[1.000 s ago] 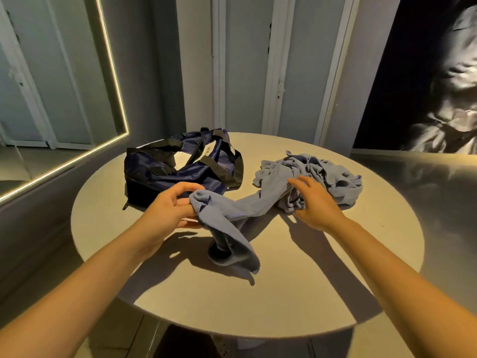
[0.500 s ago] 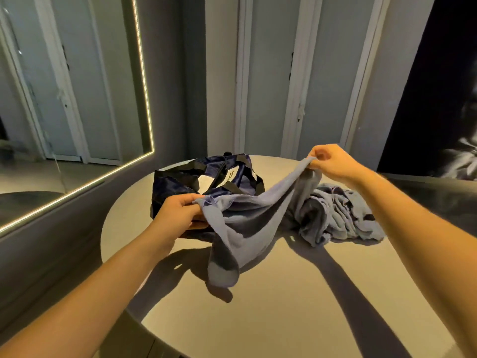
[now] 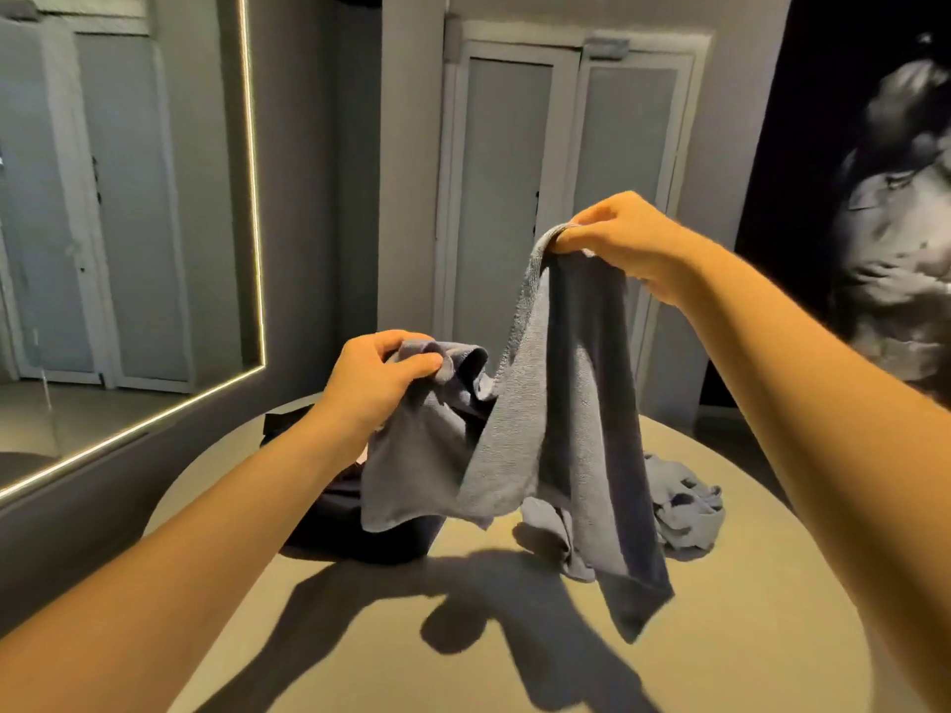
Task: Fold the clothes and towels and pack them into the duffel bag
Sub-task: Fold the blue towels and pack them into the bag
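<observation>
While one blue-grey towel (image 3: 535,429) hangs in the air above the round surface (image 3: 463,661), two bare hands hold it by its upper edge; the left hand (image 3: 378,383), the lower one, has its fingers (image 3: 422,362) curled round a bunched corner, thumb on top; the right hand (image 3: 622,239), raised higher toward one o'clock, pinches another part of the edge between bent fingers and thumb, so the cloth drops from it in a long fold; both forearms reach forward from the bottom corners of the view.

One dark navy duffel bag (image 3: 350,522) lies on the surface at about ten o'clock, mostly hidden behind the towel and the left forearm; whether it is open cannot be told. One crumpled heap of blue-grey cloth (image 3: 689,512) lies at two o'clock, partly covered by the hanging towel.

At nine o'clock hangs one mirror (image 3: 128,223) with a lit edge; at twelve stand two pale doors (image 3: 566,198); at three o'clock, one dark wall picture (image 3: 895,223).
</observation>
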`<state>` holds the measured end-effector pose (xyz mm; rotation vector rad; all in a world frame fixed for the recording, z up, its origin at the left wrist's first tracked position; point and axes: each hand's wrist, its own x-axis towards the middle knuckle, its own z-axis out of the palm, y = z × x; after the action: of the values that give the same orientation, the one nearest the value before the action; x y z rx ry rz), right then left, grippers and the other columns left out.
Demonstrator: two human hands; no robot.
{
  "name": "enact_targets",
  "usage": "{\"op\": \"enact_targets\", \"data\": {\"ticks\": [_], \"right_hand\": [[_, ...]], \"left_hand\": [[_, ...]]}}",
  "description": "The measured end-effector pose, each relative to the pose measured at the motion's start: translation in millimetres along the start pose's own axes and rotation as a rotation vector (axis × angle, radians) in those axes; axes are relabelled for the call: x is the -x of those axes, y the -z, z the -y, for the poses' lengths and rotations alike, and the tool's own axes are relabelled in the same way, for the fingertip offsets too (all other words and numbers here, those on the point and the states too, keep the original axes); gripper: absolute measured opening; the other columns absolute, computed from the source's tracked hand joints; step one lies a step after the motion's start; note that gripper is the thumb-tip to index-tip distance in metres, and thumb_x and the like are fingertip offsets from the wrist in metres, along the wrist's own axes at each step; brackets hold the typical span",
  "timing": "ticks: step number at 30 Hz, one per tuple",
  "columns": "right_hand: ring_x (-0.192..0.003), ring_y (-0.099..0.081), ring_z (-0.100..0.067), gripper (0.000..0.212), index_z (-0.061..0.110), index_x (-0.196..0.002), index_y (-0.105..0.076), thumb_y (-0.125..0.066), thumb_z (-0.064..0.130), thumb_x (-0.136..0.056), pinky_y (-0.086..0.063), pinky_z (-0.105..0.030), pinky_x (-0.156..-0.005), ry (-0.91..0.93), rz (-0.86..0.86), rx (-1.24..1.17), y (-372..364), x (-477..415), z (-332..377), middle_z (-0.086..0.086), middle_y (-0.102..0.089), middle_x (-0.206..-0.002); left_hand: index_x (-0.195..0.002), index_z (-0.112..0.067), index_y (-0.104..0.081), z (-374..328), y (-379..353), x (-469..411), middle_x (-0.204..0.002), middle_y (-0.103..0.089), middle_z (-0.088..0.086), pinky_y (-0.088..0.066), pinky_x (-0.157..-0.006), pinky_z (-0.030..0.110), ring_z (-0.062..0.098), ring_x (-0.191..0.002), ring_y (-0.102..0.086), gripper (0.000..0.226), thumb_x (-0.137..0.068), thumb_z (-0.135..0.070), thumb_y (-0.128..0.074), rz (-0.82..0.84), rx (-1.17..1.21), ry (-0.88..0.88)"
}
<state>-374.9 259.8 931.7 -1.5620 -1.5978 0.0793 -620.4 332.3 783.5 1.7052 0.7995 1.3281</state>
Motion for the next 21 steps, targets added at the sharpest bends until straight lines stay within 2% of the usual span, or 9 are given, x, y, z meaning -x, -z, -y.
{"op": "enact_targets", "data": {"ticks": [3, 6, 8, 10, 11, 13, 16, 19, 21], "right_hand": [[-0.062, -0.049, -0.015, 0.023, 0.002, -0.078, -0.069, -0.071, 0.023, -0.089, -0.040, -0.026, -0.056, -0.083, 0.011, 0.082, -20.3, 15.7, -31.8, -0.013, -0.056, -0.070], [-0.067, -0.053, -0.020, 0.027, 0.003, -0.081, -0.071, -0.070, 0.028, -0.091, -0.043, -0.027, -0.056, -0.280, 0.216, 0.342, -64.9, 48.5, -95.1, -0.014, -0.063, -0.076], [-0.080, -0.063, -0.025, 0.024, 0.005, -0.092, -0.073, -0.070, 0.029, -0.094, -0.054, -0.029, -0.065, -0.365, 0.379, 0.347, -93.2, 81.4, -136.5, -0.012, -0.068, -0.088], [-0.097, -0.067, -0.032, 0.028, 0.002, -0.112, -0.072, -0.067, 0.025, -0.096, -0.060, -0.043, -0.085, -0.392, 0.478, 0.280, -110.5, 116.7, -167.3, -0.016, -0.071, -0.106], [-0.099, -0.067, -0.033, 0.029, 0.000, -0.116, -0.070, -0.066, 0.021, -0.097, -0.058, -0.045, -0.088, -0.399, 0.485, 0.254, -112.4, 134.3, -177.9, -0.018, -0.070, -0.111], [-0.092, -0.069, -0.027, 0.021, 0.002, -0.113, -0.071, -0.063, 0.015, -0.098, -0.060, -0.042, -0.080, -0.457, 0.427, 0.212, -106.9, 164.5, -200.9, -0.015, -0.072, -0.106], [-0.085, -0.073, -0.034, 0.018, -0.003, -0.099, -0.071, -0.060, 0.012, -0.098, -0.061, -0.047, -0.076, -0.618, 0.338, 0.200, -88.9, 202.7, -234.3, -0.020, -0.074, -0.092], [-0.072, -0.071, -0.030, 0.025, -0.004, -0.092, -0.073, -0.063, 0.018, -0.097, -0.057, -0.034, -0.062, -0.726, 0.351, 0.186, -85.8, 231.7, -246.4, -0.017, -0.075, -0.083], [-0.067, -0.061, -0.022, 0.032, -0.006, -0.093, -0.074, -0.066, 0.025, -0.096, -0.049, -0.030, -0.061, -0.727, 0.345, 0.177, -98.5, 241.4, -247.9, -0.019, -0.074, -0.085]], "left_hand": [[-0.100, -0.016, -0.079, 10.7, -0.8, 5.5, -0.094, -0.078, 0.007, -0.060, -0.084, 0.034, 0.022, -0.095, -0.073, 0.012, -0.094, -0.022, -0.072, -0.025, 0.028, 0.046], [-0.087, -0.014, -0.079, 48.5, -4.9, 24.4, -0.091, -0.077, 0.010, -0.055, -0.085, 0.035, 0.022, -0.092, -0.069, 0.018, -0.096, -0.027, -0.070, 0.042, -0.055, 0.173], [-0.076, -0.010, -0.075, 78.9, -8.5, 42.0, -0.083, -0.074, 0.012, -0.051, -0.075, 0.031, 0.020, -0.080, -0.064, 0.027, -0.098, -0.025, -0.068, 0.079, -0.137, 0.253], [-0.073, -0.004, -0.070, 107.1, -11.2, 59.1, -0.071, -0.067, 0.015, -0.045, -0.067, 0.036, 0.022, -0.068, -0.055, 0.033, -0.098, -0.025, -0.068, 0.103, -0.252, 0.272], [-0.071, -0.002, -0.065, 119.0, -11.7, 66.1, -0.064, -0.058, 0.013, -0.039, -0.064, 0.036, 0.022, -0.063, -0.047, 0.035, -0.097, -0.026, -0.068, 0.111, -0.344, 0.241], [-0.067, -0.004, -0.060, 131.8, -13.6, 77.5, -0.058, -0.049, 0.010, -0.030, -0.058, 0.034, 0.022, -0.056, -0.039, 0.038, -0.097, -0.026, -0.066, 0.106, -0.551, 0.122], [-0.062, -0.008, -0.058, 131.3, -26.1, 87.5, -0.062, -0.052, 0.009, -0.035, -0.055, 0.036, 0.026, -0.061, -0.048, 0.040, -0.098, -0.026, -0.064, 0.051, -0.726, -0.122], [-0.086, -0.015, -0.074, 114.1, -56.7, 92.7, -0.085, -0.069, 0.001, -0.049, -0.071, 0.037, 0.019, -0.080, -0.061, 0.020, -0.099, -0.027, -0.065, 0.001, -0.591, -0.193], [-0.096, -0.018, -0.075, 105.0, -83.4, 93.8, -0.090, -0.072, -0.004, -0.052, -0.076, 0.036, 0.017, -0.084, -0.065, 0.015, -0.099, -0.028, -0.065, 0.028, -0.469, -0.185]]}}
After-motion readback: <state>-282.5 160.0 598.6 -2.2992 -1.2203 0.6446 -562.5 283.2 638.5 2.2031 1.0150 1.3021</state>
